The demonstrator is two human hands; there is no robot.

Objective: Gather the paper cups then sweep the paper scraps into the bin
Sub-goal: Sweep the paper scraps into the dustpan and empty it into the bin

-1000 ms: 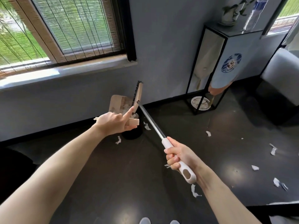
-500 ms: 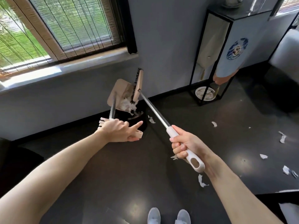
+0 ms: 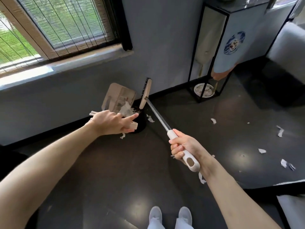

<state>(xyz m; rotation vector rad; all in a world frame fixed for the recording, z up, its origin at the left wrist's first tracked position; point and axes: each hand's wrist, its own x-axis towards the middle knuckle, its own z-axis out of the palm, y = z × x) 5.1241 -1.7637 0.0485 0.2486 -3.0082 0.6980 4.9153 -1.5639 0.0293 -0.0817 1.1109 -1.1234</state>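
We see the dark floor (image 3: pixel 115 171) under both outstretched arms, with the person's grey shoes (image 3: pixel 155 214) at the bottom edge, below and between the hands. The right hand (image 3: pixel 183 146) is wrapped, all fingers curled, around the white grip of the broom (image 3: pixel 158 114). Its metal shaft runs up and away from that hand, and the brush head stands on end just right of the dustpan (image 3: pixel 115 95). The left hand (image 3: pixel 110 123) grips the dustpan handle with the lower fingers curled and the index finger stretched out straight toward the broom shaft. The beige handle end protrudes below that finger. The dustpan rises beyond the left hand, tilted steeply with its lip downward over the black bin (image 3: pixel 140 123), which stands just beyond and right of the left hand, between the two hands. A white clump of paper scraps (image 3: pixel 127 109) lies at the pan's lower lip, directly above the bin mouth. Loose scraps (image 3: pixel 279 130) lie on the floor well to the right of the right hand, and a few lie close beside the bin. Compared with one second ago, when no paper showed in the pan, the clump has now gathered at the lip. Half a second ago it was already there but looked smaller. Both grips are unchanged, and the broom head remains upright beside the pan.
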